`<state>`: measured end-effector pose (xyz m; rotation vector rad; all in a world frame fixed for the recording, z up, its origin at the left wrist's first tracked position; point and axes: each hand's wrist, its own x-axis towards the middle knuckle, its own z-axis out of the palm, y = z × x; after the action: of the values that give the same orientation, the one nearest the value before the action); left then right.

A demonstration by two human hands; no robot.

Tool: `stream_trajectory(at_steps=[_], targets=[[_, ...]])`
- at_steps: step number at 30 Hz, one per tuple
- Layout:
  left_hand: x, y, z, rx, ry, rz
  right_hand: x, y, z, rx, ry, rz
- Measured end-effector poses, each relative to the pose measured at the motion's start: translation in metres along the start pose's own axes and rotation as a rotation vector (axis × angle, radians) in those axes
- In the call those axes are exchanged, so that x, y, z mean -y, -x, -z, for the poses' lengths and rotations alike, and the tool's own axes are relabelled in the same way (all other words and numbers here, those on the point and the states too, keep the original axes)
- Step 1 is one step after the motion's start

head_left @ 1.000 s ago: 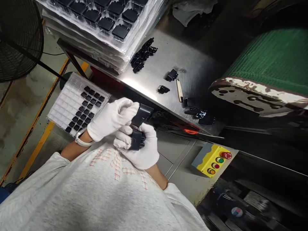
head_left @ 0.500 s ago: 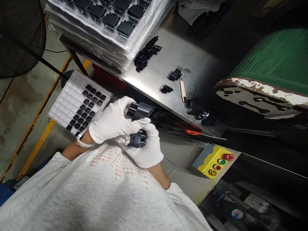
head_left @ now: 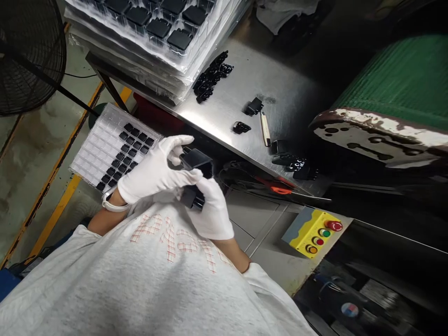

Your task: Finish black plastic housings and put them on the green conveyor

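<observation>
A black plastic housing (head_left: 198,159), hollow at one end, is held in front of my shirt. My white-gloved left hand (head_left: 156,168) curves around its left side, the thumb underneath and the forefinger raised off it. A second black plastic housing (head_left: 191,198) sits lower, in the palm of my white-gloved right hand (head_left: 212,205). The right thumb and the left thumb meet near the lower edge of the upper housing. Most of the right fingers are hidden behind the parts.
On the metal bench (head_left: 224,112) lie several black parts (head_left: 212,77), a pale-handled knife (head_left: 265,128) and orange-handled scissors (head_left: 281,190). Stacked clear trays (head_left: 157,60) stand at the back left. A partly filled tray (head_left: 94,149) is lower left. A yellow button box (head_left: 311,233) is at right.
The upper housing has turned, so its hollow end now shows. My left hand has shifted slightly left and its forefinger has lifted off. The lower housing has moved slightly left and is less visible.
</observation>
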<state>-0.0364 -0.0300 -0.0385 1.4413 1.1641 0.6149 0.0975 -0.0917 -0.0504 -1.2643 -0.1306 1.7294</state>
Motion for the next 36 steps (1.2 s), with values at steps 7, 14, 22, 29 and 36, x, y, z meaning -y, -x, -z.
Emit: stream_trajectory(at_steps=[7,14,22,29,36], targets=[[-0.002,0.012,0.004,0.022,0.017,-0.18,0.007,-0.003,0.007,-0.104,0.623,0.746],[-0.01,0.02,0.009,0.032,-0.161,-0.254,0.004,0.002,0.013,-0.049,0.751,0.892],[0.004,0.02,0.024,0.078,-0.405,-0.368,-0.005,-0.019,0.028,0.104,1.03,1.35],[0.047,0.014,0.008,0.287,-0.982,-0.033,-0.058,-0.067,0.043,0.215,1.447,0.988],[0.224,-0.027,0.027,0.383,-1.127,0.279,-0.151,-0.164,0.109,0.182,1.468,0.341]])
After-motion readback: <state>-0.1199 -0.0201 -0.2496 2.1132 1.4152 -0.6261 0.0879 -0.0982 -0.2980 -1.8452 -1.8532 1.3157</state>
